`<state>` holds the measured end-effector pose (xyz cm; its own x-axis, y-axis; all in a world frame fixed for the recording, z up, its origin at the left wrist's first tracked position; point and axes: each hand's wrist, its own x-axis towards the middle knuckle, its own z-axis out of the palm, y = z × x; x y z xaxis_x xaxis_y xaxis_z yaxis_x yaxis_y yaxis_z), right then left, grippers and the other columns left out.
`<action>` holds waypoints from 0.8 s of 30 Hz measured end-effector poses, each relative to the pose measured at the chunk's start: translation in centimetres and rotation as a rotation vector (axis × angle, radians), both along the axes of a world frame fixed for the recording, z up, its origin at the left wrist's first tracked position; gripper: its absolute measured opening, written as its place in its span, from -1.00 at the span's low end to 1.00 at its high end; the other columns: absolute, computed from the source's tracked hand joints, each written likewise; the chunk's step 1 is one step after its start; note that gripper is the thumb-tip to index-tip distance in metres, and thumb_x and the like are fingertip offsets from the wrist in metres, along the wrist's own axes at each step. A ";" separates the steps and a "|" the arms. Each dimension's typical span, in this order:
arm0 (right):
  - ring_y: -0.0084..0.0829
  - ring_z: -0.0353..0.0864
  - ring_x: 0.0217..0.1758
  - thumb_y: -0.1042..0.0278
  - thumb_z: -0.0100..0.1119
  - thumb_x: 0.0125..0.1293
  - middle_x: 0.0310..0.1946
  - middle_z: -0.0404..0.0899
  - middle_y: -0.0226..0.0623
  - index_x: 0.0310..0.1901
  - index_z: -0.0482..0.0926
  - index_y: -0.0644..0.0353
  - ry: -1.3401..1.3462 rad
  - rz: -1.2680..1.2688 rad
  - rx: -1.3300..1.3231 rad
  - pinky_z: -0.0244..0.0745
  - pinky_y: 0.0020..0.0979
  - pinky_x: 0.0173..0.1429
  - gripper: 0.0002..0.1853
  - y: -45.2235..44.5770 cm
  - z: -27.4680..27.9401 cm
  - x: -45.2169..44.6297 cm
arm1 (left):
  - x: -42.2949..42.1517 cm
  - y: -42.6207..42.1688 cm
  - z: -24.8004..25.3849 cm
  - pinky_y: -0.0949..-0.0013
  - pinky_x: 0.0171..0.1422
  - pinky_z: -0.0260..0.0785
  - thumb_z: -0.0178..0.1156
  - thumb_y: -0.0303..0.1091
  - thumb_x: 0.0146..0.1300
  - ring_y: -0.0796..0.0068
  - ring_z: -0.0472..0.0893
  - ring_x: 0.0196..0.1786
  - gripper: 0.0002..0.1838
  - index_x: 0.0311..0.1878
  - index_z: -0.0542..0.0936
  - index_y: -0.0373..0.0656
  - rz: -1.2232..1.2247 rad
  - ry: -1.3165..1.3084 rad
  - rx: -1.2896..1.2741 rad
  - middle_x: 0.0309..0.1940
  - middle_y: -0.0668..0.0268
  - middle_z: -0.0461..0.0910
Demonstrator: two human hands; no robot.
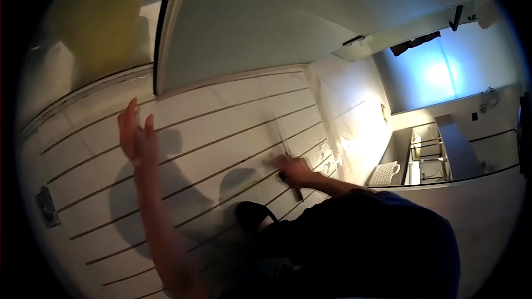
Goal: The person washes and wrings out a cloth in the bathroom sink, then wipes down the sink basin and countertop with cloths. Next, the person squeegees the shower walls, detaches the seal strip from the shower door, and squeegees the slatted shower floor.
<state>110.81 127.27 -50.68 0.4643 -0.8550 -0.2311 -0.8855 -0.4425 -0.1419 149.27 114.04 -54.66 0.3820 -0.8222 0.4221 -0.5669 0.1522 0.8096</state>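
My right hand is closed around what looks like a squeegee, held low over the grooved pale floor. Its long thin bar reaches out on both sides of my fist, and the far part is blurred. Most of the handle is hidden by my fingers. Off to the left, my left hand is raised over the floor with its fingers apart and nothing in it. My dark shoe rests on the floor between my hands.
A pale panel or door rises beyond the floor. Wet streaks shine by the light wall. A metal floor fitting lies at far left. At right are a white basket, a shelf rack and a mirror-like surface.
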 end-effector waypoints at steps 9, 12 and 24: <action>-0.13 0.57 -0.17 0.33 0.15 -0.07 -0.26 0.53 -0.16 -0.28 0.61 -0.02 0.302 -0.238 0.017 0.49 -0.10 -0.18 -0.76 -12.6 -4.3 -3.6 | 12.8 11.9 2.4 0.49 -0.33 0.29 0.17 -0.45 0.16 0.59 0.37 -0.40 -0.69 0.01 0.54 -0.12 0.194 0.178 0.409 -0.30 0.36 0.47; -0.13 0.62 -0.26 0.27 0.14 -0.01 -0.27 0.57 -0.15 -0.30 0.63 0.12 0.344 0.041 0.112 0.52 -0.09 -0.28 -0.77 -12.5 -5.2 13.9 | 13.8 13.2 4.6 0.48 -0.33 0.29 0.18 -0.42 0.17 0.61 0.37 -0.41 -0.72 -0.02 0.56 -0.12 0.208 0.272 0.390 -0.34 0.39 0.50; -0.20 0.50 -0.40 0.29 0.23 -0.23 -0.34 0.50 -0.22 -0.49 0.52 0.06 -0.475 0.866 0.247 0.39 -0.18 -0.39 -0.82 0.2 2.6 40.0 | 23.5 21.6 15.4 0.42 -0.27 0.34 0.09 -0.43 0.26 0.47 0.43 -0.30 -0.65 0.12 0.45 -0.19 0.027 -0.413 0.492 -0.11 0.23 0.48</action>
<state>150.83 127.52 -48.07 0.9908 -0.1343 0.0137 -0.1027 -0.8153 -0.5699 172.73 135.66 -39.28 0.2918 -0.9496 0.1147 -0.8452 -0.1999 0.4957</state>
